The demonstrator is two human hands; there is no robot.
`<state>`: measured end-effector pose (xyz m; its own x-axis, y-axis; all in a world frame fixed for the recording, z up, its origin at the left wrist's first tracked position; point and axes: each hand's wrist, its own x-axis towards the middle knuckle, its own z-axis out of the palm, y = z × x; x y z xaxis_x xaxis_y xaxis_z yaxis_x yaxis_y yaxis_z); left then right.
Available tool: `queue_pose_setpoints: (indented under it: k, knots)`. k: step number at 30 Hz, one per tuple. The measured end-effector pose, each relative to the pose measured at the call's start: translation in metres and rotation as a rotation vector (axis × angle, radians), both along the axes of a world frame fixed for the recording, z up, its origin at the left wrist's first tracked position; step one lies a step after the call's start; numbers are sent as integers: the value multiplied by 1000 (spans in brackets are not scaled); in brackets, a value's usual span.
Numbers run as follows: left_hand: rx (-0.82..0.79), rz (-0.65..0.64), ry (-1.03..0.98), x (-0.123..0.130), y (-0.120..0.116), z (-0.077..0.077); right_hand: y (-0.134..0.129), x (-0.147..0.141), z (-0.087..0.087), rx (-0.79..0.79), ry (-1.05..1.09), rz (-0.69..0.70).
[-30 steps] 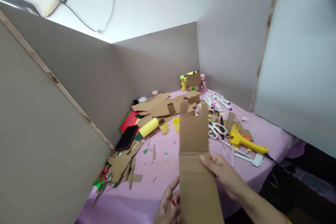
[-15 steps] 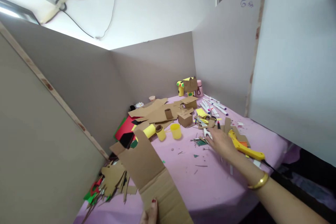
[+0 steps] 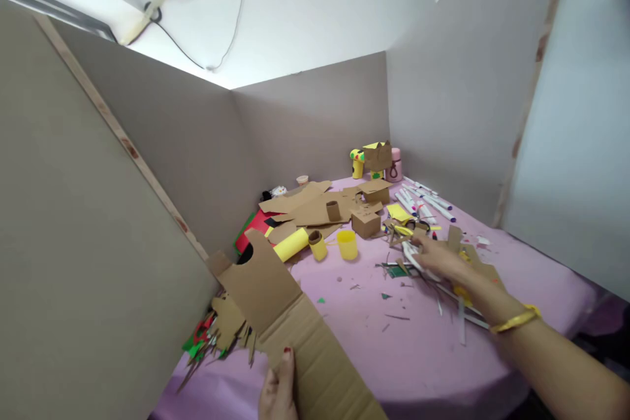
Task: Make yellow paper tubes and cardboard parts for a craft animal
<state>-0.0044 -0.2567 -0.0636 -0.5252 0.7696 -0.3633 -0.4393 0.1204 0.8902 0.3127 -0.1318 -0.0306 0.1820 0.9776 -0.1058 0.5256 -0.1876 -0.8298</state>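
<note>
My left hand [image 3: 278, 388] grips the lower edge of a long folded cardboard piece [image 3: 319, 348] with a rounded notch cut in its far end. The thumb lies on top; the other fingers are mostly hidden. Over the right side of the table, my right hand [image 3: 438, 257] is closed around a slim white-handled tool [image 3: 411, 257], blurred by motion, its exact kind unclear. Cardboard and paper scraps [image 3: 398, 270] lie beside and below that hand. A yellow glue gun [image 3: 461, 294] is partly hidden beneath my right forearm.
Behind stand a small cardboard box [image 3: 365, 223], a yellow cup [image 3: 347, 246] and a yellow-wrapped tube [image 3: 317, 247]. Several markers [image 3: 433, 200] lie at back right. Cut scraps [image 3: 226, 321] pile up at left. Grey partitions [image 3: 315, 121] enclose the pink-covered table [image 3: 354, 341].
My right hand has closed on the white-handled tool and drawn it slightly toward me. The view has swung left. My left hand keeps hold of the cardboard, now showing more of its fingers.
</note>
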Motion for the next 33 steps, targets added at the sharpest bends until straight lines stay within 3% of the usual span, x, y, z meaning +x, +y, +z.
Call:
queue_pose_setpoints:
  k: [3,8,12,15,21,27,30,33]
  knots:
    - [59,-74,-143,4,-4,12,-20,5,-3,-8,337,87]
    - [169,-76,-147,15,-7,25,-78,-2,-16,-43,743,196]
    - [220,-86,-139,17,-6,25,-118,-16,-25,-137,1251,100]
    - [227,-77,-133,17,-7,24,-139,-27,-30,-159,1429,36]
    - [219,-50,-123,15,-7,24,-167,-42,-37,-342,1504,81]
    - [220,-48,-117,13,-4,24,-171,-46,-24,-274,1320,76]
    - [224,-42,-118,12,-2,24,-169,-47,-28,-287,1137,188]
    - [254,-18,-108,12,0,26,-171,-51,-42,-223,927,385]
